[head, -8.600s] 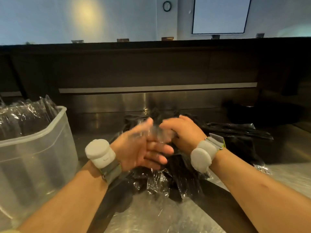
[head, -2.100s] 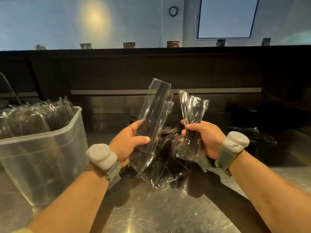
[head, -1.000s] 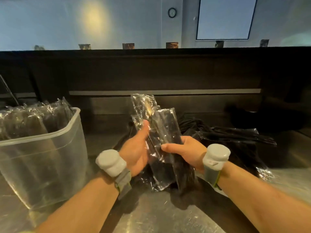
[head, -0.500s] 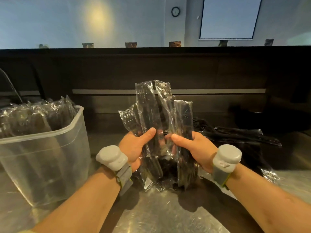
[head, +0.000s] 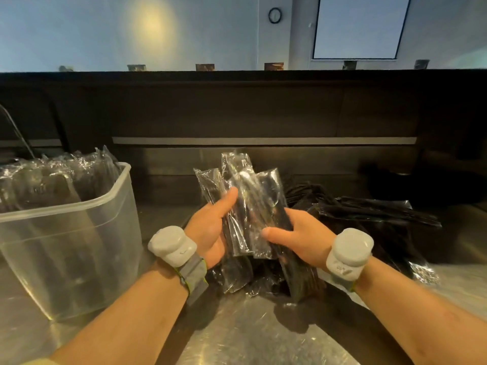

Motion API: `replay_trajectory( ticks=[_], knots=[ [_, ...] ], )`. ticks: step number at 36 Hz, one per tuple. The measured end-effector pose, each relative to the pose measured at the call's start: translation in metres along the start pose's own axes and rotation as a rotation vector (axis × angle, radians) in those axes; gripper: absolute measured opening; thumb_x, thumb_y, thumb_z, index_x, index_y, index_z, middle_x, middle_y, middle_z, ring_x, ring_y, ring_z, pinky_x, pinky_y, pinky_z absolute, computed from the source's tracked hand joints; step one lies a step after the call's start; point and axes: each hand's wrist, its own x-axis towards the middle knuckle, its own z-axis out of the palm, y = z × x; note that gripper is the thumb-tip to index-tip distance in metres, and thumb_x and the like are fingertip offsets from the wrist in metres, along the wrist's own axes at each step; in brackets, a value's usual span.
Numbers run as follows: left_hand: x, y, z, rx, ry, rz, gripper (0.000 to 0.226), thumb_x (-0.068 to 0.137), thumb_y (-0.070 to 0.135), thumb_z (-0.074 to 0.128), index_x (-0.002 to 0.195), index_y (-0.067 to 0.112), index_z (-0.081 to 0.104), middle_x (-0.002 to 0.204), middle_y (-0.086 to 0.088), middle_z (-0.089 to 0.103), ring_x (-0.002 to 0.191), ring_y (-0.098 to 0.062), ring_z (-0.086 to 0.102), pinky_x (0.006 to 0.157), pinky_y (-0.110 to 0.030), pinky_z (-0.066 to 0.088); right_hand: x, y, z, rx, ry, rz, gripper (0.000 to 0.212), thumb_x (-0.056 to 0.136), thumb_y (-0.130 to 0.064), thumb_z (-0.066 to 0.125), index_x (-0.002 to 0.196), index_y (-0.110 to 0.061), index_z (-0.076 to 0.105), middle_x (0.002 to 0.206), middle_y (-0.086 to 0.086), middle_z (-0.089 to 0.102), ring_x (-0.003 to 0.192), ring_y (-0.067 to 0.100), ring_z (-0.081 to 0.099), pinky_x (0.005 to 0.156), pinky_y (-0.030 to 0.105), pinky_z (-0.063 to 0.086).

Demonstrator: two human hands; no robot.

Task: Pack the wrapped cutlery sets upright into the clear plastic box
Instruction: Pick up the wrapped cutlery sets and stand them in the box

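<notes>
- Wrapped cutlery sets (head: 250,206) form a bundle held over the steel tabletop (head: 250,335), right of the clear plastic box (head: 66,208); bare tabletop lies between the box's wall and the hands.
- The bundle's long axis runs near upright, tops fanned apart.
- Left hand (head: 208,233) and right hand (head: 303,235) both grip it, fingers curled behind, thumbs across the front.
- Packed sets (head: 52,180) stand upright in the box, rising above its rim; a loose pile (head: 369,217) lies below and right of the hands.

wrapped cutlery sets (head: 250,201), near: black inside glossy clear film | plastic box (head: 87,233), left: frosted, colourless | wrist bands (head: 172,245): pale grey, yellow-green edging | counter (head: 250,338), near: scratched silver steel | back panel (head: 237,114), far: dark brown | wall (head: 105,30), far: pale blue
</notes>
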Motion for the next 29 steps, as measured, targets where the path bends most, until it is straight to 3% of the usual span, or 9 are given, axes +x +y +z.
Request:
replay_trajectory(
  ticks=[3,5,7,10,14,19,25,27,29],
  knots=[
    [-0.002,-0.001,0.000,0.048,-0.004,0.010,0.039,0.092,0.023,0.055,0.124,0.002,0.058,0.116,-0.020,0.067,0.102,-0.034,0.067,0.079,-0.046,0.058,-0.001,-0.001,0.001,-0.112,-0.050,-0.033,0.011,0.086,-0.030,0.065,0.096,-0.030,0.060,0.088,-0.012,0.068,0.077,-0.004,0.065,0.070,0.011,0.048],
    [-0.004,0.000,0.000,0.057,-0.034,-0.007,0.035,0.092,0.017,0.054,0.122,0.000,0.058,0.113,-0.022,0.067,0.091,-0.032,0.070,0.071,-0.043,0.060,-0.001,-0.002,0.002,-0.120,-0.067,-0.036,0.009,0.087,-0.031,0.063,0.087,-0.037,0.057,0.082,-0.018,0.065,0.072,-0.012,0.061,0.068,0.006,0.045],
    [-0.006,0.002,0.000,0.034,-0.073,-0.017,0.033,0.092,0.013,0.053,0.121,-0.001,0.058,0.106,-0.023,0.068,0.079,-0.030,0.071,0.065,-0.042,0.060,0.000,-0.001,0.002,-0.115,-0.043,-0.034,0.005,0.090,-0.032,0.059,0.087,-0.036,0.058,0.084,-0.014,0.066,0.076,-0.005,0.063,0.074,0.013,0.049],
    [-0.004,0.001,-0.001,0.020,-0.065,-0.007,0.032,0.089,0.008,0.055,0.118,-0.005,0.057,0.092,-0.022,0.069,0.070,-0.029,0.071,0.065,-0.044,0.060,0.001,-0.001,-0.001,-0.052,0.020,0.000,0.015,0.095,-0.023,0.051,0.103,-0.015,0.061,0.095,0.006,0.069,0.086,0.021,0.065,0.085,0.035,0.051],
    [-0.002,0.000,-0.003,0.062,-0.004,0.031,0.027,0.086,0.008,0.060,0.110,-0.005,0.061,0.084,-0.020,0.069,0.065,-0.028,0.070,0.062,-0.044,0.060,-0.001,-0.003,-0.006,-0.013,0.016,0.015,0.012,0.095,-0.013,0.048,0.090,-0.009,0.058,0.074,0.002,0.062,0.062,0.010,0.060,0.071,0.031,0.049],
    [0.000,0.002,-0.004,0.046,0.042,0.091,0.017,0.076,0.014,0.068,0.089,0.005,0.064,0.062,-0.006,0.065,0.050,-0.013,0.062,0.049,-0.029,0.056,-0.003,-0.001,-0.012,-0.049,0.042,-0.080,0.006,0.090,-0.021,0.060,0.085,-0.020,0.063,0.076,-0.007,0.066,0.073,0.007,0.065,0.076,0.026,0.054],
    [0.001,0.005,-0.010,0.037,0.022,-0.044,0.032,0.076,0.036,0.064,0.081,0.005,0.061,0.056,-0.001,0.058,0.042,-0.009,0.053,0.041,-0.021,0.048,0.000,0.003,-0.019,-0.100,0.336,-0.126,0.010,0.089,-0.022,0.063,0.097,-0.028,0.062,0.081,-0.009,0.066,0.077,0.001,0.063,0.076,0.024,0.051],
    [-0.001,0.006,-0.011,0.024,-0.016,-0.120,0.032,0.088,0.032,0.058,0.082,0.002,0.066,0.058,-0.003,0.060,0.044,-0.010,0.056,0.044,-0.021,0.050,0.001,0.000,-0.019,-0.202,0.427,-0.217,0.010,0.089,-0.022,0.063,0.096,-0.028,0.062,0.086,-0.015,0.066,0.086,-0.002,0.062,0.084,0.026,0.048],
    [-0.002,0.005,-0.009,0.024,-0.064,-0.170,0.031,0.095,0.026,0.052,0.087,0.002,0.070,0.065,-0.007,0.063,0.049,-0.012,0.059,0.048,-0.022,0.052,0.003,-0.003,-0.018,-0.437,0.489,-0.390,0.013,0.089,-0.028,0.059,0.098,-0.027,0.067,0.102,-0.015,0.068,0.110,0.005,0.059,0.100,0.039,0.040]
  ],
)
